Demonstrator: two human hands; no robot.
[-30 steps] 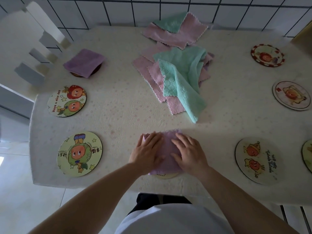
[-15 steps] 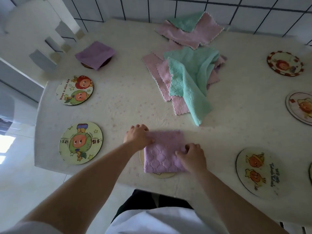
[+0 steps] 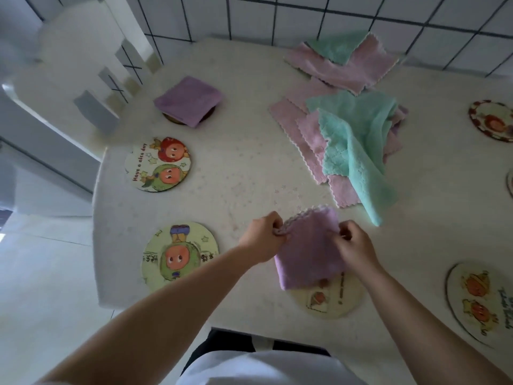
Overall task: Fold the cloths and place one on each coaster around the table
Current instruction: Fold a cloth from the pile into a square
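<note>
A folded purple cloth (image 3: 308, 250) is lifted off the near coaster (image 3: 331, 298), whose front half now shows below it. My left hand (image 3: 263, 237) pinches the cloth's far left corner. My right hand (image 3: 352, 245) grips its right edge with curled fingers. Another folded purple cloth (image 3: 188, 100) lies on a coaster (image 3: 173, 120) at the far left. A loose pile of pink and green cloths (image 3: 352, 129) lies in the middle of the table.
Bare cartoon coasters lie at the left (image 3: 158, 163), the near left (image 3: 180, 255), the near right (image 3: 478, 301) and the far right (image 3: 491, 119). A white chair (image 3: 83, 79) stands at the table's far left corner. A tiled wall (image 3: 277, 18) runs behind the table.
Both hands went from pressing flat on the purple cloth to gripping its edges. The cloth has been raised and shifted away from the coaster, uncovering it. The camera swung left.
</note>
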